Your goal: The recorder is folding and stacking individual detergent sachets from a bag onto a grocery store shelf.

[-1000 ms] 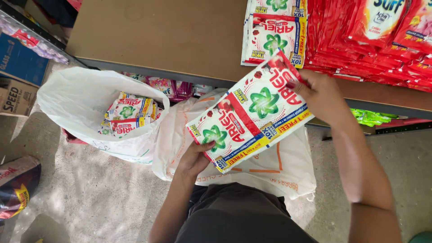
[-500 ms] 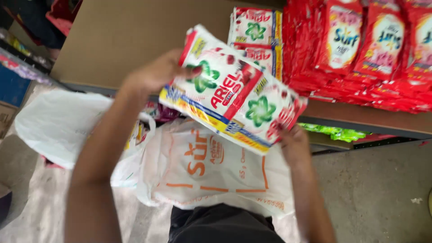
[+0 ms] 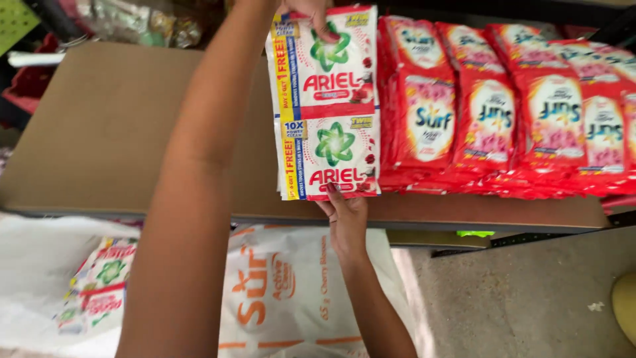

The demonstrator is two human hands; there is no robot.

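Held between two hands: a strip of white-and-red detergent sachets (image 3: 328,106), two sachet faces showing, one above the other, more layers edge-on behind, number not countable. Left hand (image 3: 306,9) at the top edge, mostly cut off by the frame, fingers pinching the upper sachet. Right hand (image 3: 346,215) beneath, fingers curled up against the bottom edge, supporting the strip. Strip upright over the brown shelf board (image 3: 106,132), touching the left end of the red sachet stacks (image 3: 510,113). About four overlapping columns of red sachets across the shelf, right end cut off. Below the shelf, two white plastic bags: printed bag (image 3: 291,298) under the right forearm, open bag (image 3: 59,278) at left with more white-and-red sachets (image 3: 99,292) inside, count unclear.
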